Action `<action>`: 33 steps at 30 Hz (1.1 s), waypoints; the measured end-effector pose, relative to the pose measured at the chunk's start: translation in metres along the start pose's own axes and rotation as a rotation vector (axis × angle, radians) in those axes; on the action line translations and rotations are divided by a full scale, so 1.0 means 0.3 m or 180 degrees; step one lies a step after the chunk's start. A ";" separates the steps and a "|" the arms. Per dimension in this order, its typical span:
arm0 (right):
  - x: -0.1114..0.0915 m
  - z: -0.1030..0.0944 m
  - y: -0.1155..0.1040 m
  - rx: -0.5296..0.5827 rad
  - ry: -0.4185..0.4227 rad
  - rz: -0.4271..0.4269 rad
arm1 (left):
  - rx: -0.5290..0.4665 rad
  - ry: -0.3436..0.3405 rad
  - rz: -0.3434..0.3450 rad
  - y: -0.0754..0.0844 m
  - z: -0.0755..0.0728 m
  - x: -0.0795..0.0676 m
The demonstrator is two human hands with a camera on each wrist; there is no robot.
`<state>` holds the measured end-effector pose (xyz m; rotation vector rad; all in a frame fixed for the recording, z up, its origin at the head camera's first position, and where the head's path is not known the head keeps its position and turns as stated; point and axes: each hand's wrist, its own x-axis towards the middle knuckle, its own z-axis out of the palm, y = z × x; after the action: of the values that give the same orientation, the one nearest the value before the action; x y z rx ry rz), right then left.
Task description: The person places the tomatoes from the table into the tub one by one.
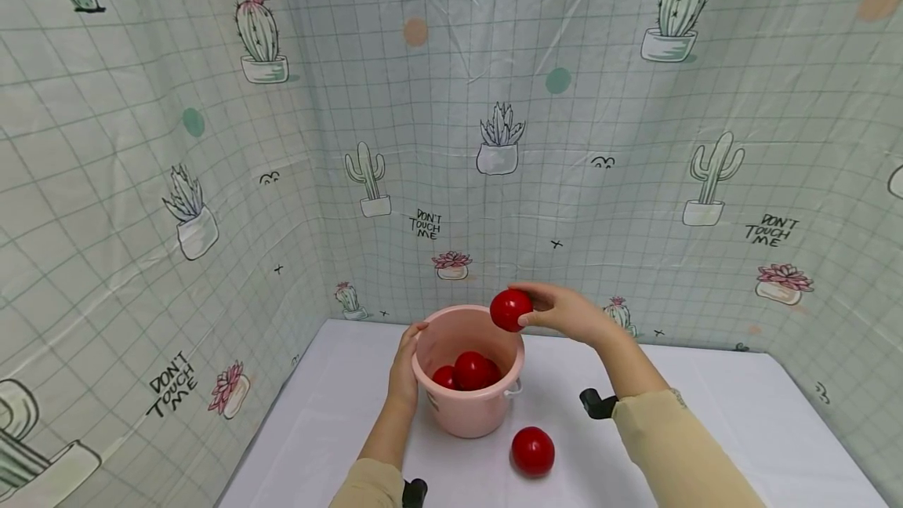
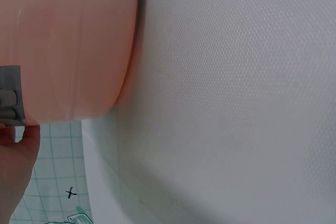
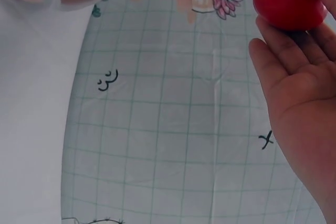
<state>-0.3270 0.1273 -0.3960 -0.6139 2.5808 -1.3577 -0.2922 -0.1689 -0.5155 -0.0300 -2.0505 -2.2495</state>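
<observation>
A pink bucket [image 1: 469,414] stands upright on the table with several glossy red apples [image 1: 470,369] inside. My left hand [image 1: 404,371] grips its left side near the rim; in the left wrist view, the thumb and a finger of that hand [image 2: 16,166] show at the bucket's edge [image 2: 68,51]. Over the right part of the rim, my right hand [image 1: 564,313] holds another red apple [image 1: 511,310] between thumb and fingers. The right wrist view shows this apple [image 3: 289,1], partly cut off by the frame, at the fingertips. One more apple [image 1: 532,451] lies on the table, right of the bucket's base.
The white table [image 1: 705,429] extends to both sides of the bucket. A cloth printed with cacti [image 1: 564,202] hangs behind and at the sides. The bucket's pale handle joint [image 1: 513,388] sticks out at its right side.
</observation>
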 end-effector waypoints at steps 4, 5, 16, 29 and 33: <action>0.031 0.017 -0.012 -0.0076 -0.0098 -0.0110 | 0.0013 0.0010 0.0024 -0.004 -0.003 0.001; 0.039 0.021 -0.015 -0.0084 -0.0122 -0.0128 | 0.0015 0.0018 0.0019 -0.005 -0.003 0.001; 0.111 0.052 -0.065 -0.0091 -0.0394 -0.0107 | 0.0002 -0.0002 0.0035 -0.004 -0.007 0.004; 0.184 0.080 -0.093 -0.0067 -0.1077 -0.0209 | -0.0089 -0.0027 -0.0012 0.005 -0.001 0.010; 0.199 0.087 -0.097 -0.0057 -0.1286 -0.0207 | -0.0129 -0.0036 -0.0014 0.008 0.002 0.007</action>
<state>-0.3643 0.0675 -0.3844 -0.8798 2.2669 -1.0926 -0.2941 -0.1688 -0.5131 -0.0415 -2.0122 -2.2989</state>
